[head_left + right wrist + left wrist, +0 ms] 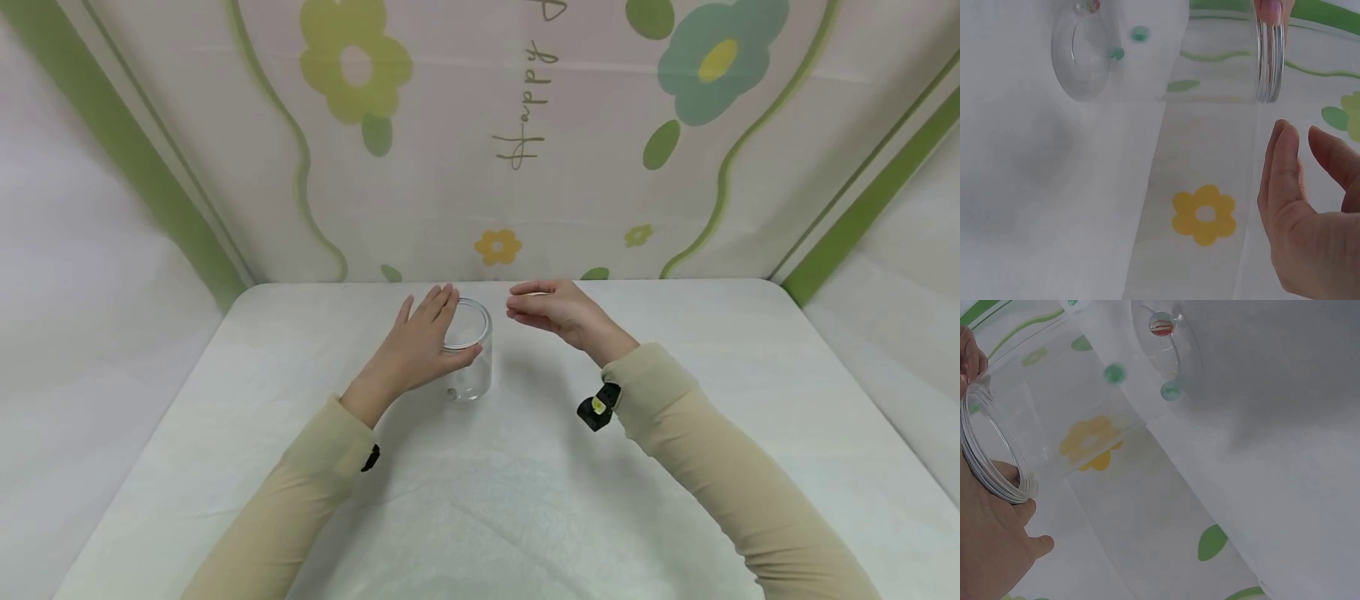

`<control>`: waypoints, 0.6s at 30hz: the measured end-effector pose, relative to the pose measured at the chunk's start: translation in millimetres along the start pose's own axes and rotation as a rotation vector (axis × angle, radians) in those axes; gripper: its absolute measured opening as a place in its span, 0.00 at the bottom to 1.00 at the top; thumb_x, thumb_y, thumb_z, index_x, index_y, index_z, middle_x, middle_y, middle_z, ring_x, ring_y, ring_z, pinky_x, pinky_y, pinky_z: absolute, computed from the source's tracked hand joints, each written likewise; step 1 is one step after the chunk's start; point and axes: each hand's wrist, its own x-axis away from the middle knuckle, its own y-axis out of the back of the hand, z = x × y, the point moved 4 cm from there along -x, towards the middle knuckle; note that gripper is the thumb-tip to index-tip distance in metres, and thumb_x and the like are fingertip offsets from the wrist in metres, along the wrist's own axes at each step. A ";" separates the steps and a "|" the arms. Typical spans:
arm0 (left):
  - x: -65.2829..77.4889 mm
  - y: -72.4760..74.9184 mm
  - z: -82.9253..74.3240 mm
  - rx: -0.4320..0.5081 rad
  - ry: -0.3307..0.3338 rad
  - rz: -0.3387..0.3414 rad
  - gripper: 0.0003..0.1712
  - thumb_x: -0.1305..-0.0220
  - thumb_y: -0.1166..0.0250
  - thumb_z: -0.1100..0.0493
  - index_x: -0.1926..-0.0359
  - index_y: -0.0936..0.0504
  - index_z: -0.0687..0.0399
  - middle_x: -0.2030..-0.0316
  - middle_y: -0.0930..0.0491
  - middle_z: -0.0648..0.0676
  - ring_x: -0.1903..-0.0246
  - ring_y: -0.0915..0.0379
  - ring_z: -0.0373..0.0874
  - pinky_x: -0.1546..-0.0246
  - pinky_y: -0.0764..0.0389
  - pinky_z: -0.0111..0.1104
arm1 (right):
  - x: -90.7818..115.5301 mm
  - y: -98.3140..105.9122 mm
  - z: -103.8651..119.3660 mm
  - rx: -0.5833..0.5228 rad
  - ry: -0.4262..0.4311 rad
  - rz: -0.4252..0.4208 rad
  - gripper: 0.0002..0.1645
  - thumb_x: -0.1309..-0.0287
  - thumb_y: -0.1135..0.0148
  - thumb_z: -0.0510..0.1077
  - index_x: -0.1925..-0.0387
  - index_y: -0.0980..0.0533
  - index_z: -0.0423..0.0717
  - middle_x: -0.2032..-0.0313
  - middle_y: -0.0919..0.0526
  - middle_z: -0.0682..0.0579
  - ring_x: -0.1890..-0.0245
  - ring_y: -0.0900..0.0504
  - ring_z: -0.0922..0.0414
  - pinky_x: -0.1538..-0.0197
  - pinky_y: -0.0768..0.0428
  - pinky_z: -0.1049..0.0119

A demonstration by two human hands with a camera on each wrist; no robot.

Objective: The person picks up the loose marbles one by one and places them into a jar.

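Stood upright on the table (675,467), a clear jar (471,354), lidless, mouth open to the air. Steadied by the left hand (416,350), fingers laid nearly straight along the jar's left side, thumb hooked at the near rim, so more a light clasp than a firm grip. Hovered just right of the jar, the right hand (551,312), fingers loosely extended, touching nothing; whether something thin was pinched there could not be told.

Judged from this: jar already open and holding marbles (1162,324), about 3 at the bottom by the left wrist view, with most of the jar unfilled. No lid in sight.

Thin, see-through wall, ridged threading at the rim (1269,56), rounded base. Small glossy balls, 1 streaked red, others teal. Under the jar, a pale, faintly crinkled cloth; behind it, a backdrop (495,125) printed with flowers.
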 end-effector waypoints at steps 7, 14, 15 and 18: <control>0.5 -0.3 -2.6 0.001 -0.006 -0.008 0.51 0.36 0.51 0.31 0.25 0.54 0.59 0.24 0.56 0.56 0.24 0.64 0.49 0.25 0.63 0.53 | 0.1 39.0 1.9 -0.037 0.007 -0.040 0.25 0.35 0.46 0.35 0.37 0.36 0.34 0.66 0.18 0.58 0.67 0.16 0.67 0.55 0.19 0.76; 0.8 0.0 -3.3 0.007 -0.011 -0.011 0.51 0.36 0.51 0.32 0.25 0.55 0.60 0.24 0.56 0.57 0.24 0.64 0.49 0.25 0.62 0.53 | -1.5 70.2 -5.2 -0.015 -0.014 -0.107 0.31 0.33 0.49 0.36 0.31 0.42 0.33 0.57 0.26 0.55 0.65 0.18 0.70 0.48 0.21 0.77; 0.7 0.0 -3.4 0.009 -0.012 -0.011 0.51 0.36 0.51 0.32 0.25 0.54 0.60 0.24 0.56 0.57 0.24 0.64 0.49 0.25 0.62 0.53 | -2.3 74.4 -7.5 -0.011 -0.018 -0.119 0.31 0.33 0.49 0.36 0.31 0.43 0.33 0.56 0.27 0.55 0.65 0.19 0.70 0.48 0.21 0.77; 0.3 0.2 -3.5 0.005 -0.011 -0.011 0.51 0.35 0.51 0.32 0.25 0.54 0.60 0.24 0.56 0.57 0.24 0.63 0.49 0.25 0.62 0.53 | -5.3 86.4 -14.2 -0.001 -0.020 -0.149 0.32 0.33 0.49 0.36 0.31 0.43 0.33 0.57 0.26 0.55 0.66 0.19 0.71 0.49 0.21 0.78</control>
